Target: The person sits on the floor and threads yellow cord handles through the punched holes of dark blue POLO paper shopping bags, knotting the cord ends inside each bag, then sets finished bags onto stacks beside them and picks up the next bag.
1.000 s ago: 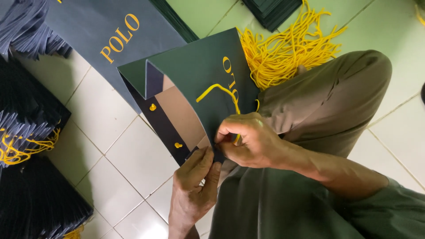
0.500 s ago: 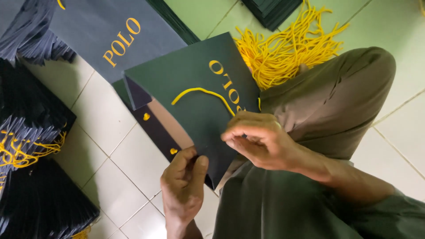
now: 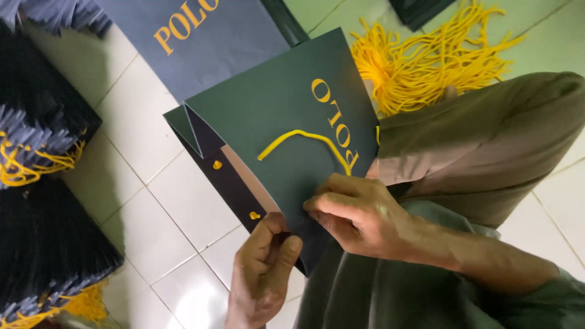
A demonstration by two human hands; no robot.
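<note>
Head view looks down on a white tiled floor (image 3: 122, 183) where the person sits, olive trousers (image 3: 487, 140) filling the right side. Along the left edge lie stacks of dark folded bags (image 3: 42, 244), some with yellow cord showing. A large grey-blue paper bag (image 3: 213, 42) with gold lettering lies flat at the top. Beside the knee sits a heap of loose yellow cords (image 3: 426, 67).

In the middle, above the lap and floor, the dark green paper bag (image 3: 274, 116) is held up, its mouth toward the person and its side gusset partly open, showing a pale inner face. A yellow cord handle (image 3: 304, 137) arches across its front panel, and two small yellow knot ends show on the dark inner strip.

The right hand (image 3: 359, 216) is closed in a pinch on the bag's top edge where the cord meets it. The left hand (image 3: 265, 268) curls its fingers around the lower corner of the same edge, thumb pressed on the paper.
</note>
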